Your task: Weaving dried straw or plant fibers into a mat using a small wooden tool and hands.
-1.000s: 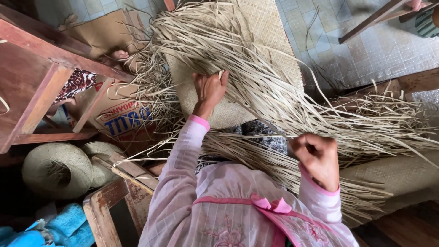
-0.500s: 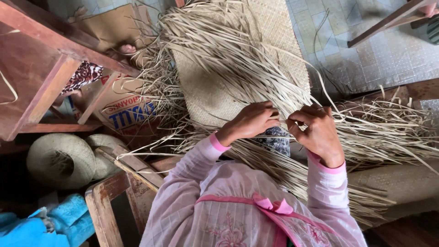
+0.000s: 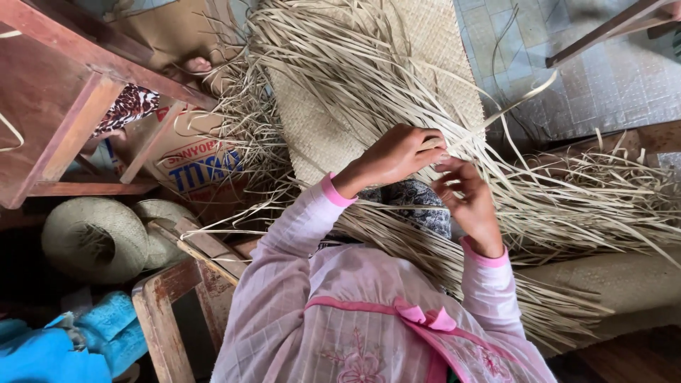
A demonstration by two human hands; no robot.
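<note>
Fingers of my left hand and right hand pinch straw strips above the woven mat.

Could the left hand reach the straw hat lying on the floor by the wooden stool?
Probably not without leaning. The left hand is up on the straw strips, and the straw hat lies low to the left, beyond the wooden stool.
</note>
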